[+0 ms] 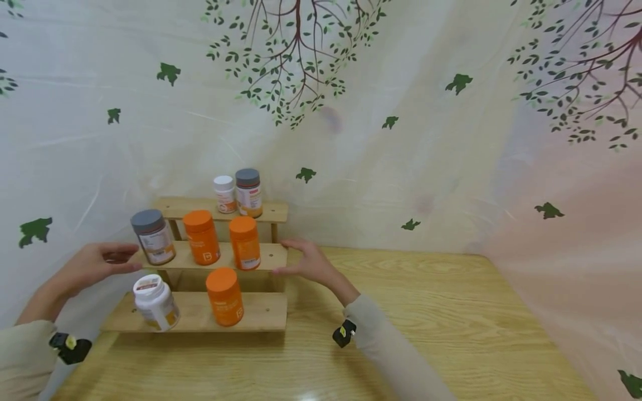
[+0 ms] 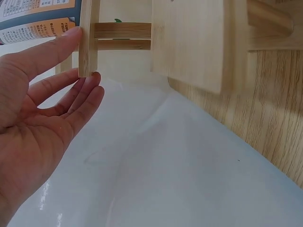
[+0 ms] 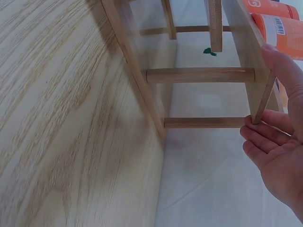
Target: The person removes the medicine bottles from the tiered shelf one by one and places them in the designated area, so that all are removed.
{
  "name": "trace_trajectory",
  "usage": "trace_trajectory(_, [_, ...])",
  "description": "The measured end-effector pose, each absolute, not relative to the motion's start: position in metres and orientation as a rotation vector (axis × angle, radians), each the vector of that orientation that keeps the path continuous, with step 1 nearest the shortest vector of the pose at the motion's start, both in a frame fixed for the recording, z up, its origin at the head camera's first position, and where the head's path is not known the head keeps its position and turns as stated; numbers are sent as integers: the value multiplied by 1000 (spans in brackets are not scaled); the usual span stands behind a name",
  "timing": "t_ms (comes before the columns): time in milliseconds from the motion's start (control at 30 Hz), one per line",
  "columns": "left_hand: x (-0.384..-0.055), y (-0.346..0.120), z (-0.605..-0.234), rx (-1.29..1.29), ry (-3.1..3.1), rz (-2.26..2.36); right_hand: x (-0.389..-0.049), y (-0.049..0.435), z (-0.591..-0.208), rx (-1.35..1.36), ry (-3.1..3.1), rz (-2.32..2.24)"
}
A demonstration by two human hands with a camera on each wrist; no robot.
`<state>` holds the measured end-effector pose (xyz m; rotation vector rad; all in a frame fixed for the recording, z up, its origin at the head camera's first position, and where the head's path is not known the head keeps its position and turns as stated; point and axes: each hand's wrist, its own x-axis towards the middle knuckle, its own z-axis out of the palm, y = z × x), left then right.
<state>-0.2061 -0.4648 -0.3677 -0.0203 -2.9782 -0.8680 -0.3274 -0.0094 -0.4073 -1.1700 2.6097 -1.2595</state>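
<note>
A three-tier wooden display rack (image 1: 273, 257) stands on the table, bearing several bottles. My left hand (image 1: 92, 267) grips the left end of the middle tier; in the left wrist view its thumb lies at the board's upper face, the other fingers at the underside. At the opposite end, my right hand (image 1: 316, 264) pinches the same tier, thumb above and fingers below. Between the hands are a grey-lidded bottle (image 1: 154, 236) and two orange bottles (image 1: 202, 236). On the bottom tier stand a white bottle (image 1: 155, 303) and another orange bottle (image 1: 224, 298).
The top tier carries a small white bottle (image 1: 224, 195) and a second grey-lidded bottle (image 1: 249, 193). A pale leaf-printed sheet (image 1: 361, 184) hangs behind and along the left. The wooden table (image 1: 426, 312) stretches to the right of the rack.
</note>
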Motion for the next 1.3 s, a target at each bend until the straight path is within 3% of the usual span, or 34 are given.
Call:
trace_trajectory(600, [-208, -417, -375, -126, -2884, -895, -332, 49, -407, -1044, 2580, -1278])
trace_trajectory(1300, [-233, -341, -388, -286, -2725, -1022, -340, 135, -400, -1012, 2610, -1226])
